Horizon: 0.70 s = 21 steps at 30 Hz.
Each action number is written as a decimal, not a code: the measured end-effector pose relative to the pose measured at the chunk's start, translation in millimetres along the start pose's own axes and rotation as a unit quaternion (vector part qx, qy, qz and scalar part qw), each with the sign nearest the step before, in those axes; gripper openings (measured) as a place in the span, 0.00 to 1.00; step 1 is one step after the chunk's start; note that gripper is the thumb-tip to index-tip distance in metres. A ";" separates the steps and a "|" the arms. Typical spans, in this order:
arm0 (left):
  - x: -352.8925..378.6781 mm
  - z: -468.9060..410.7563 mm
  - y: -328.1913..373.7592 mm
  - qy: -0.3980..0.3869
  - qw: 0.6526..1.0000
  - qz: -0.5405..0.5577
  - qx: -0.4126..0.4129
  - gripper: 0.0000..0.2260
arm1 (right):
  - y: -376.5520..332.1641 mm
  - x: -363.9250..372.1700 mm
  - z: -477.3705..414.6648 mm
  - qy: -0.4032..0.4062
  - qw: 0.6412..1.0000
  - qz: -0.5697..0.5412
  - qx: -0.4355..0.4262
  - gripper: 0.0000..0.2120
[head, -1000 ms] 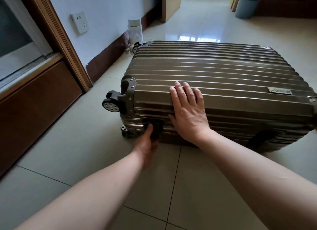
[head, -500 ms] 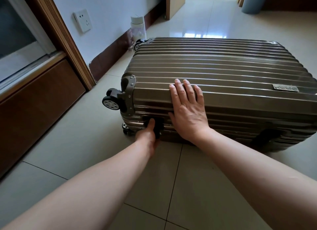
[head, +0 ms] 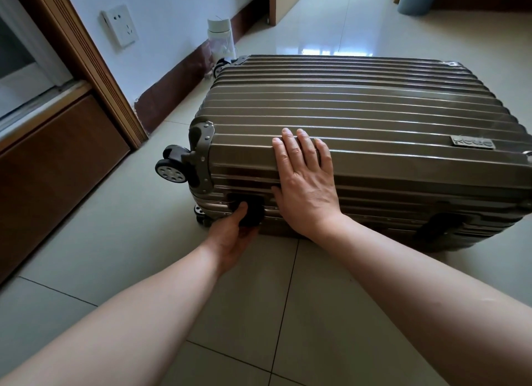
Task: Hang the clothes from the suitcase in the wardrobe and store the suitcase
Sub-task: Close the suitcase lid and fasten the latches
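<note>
Two hands work the bronze ribbed suitcase (head: 359, 120), lying flat on the floor, long axis left-right. Left hand (head: 233, 236) pinches the near-side black latch (head: 249, 210); right hand (head: 306, 190), just right, presses flat, fingers spread, holding nothing.
</note>
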<state>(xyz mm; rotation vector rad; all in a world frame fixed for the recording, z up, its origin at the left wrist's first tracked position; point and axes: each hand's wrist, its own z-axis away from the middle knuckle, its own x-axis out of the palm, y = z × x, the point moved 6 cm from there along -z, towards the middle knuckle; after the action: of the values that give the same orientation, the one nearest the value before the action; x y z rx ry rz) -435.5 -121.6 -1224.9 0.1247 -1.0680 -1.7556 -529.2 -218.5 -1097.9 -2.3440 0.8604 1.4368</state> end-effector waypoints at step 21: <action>-1.0 -6.7 3.6 0.013 1.000 0.025 0.003 0.18 | 0.0 -0.9 -1.4 -0.020 1.000 -0.021 0.006 0.36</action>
<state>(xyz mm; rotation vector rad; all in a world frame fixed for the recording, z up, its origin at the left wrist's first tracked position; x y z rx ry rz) -428.9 -125.1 -1226.8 0.1222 -1.0492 -1.7022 -528.5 -219.0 -1096.5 -2.3029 0.8012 1.4534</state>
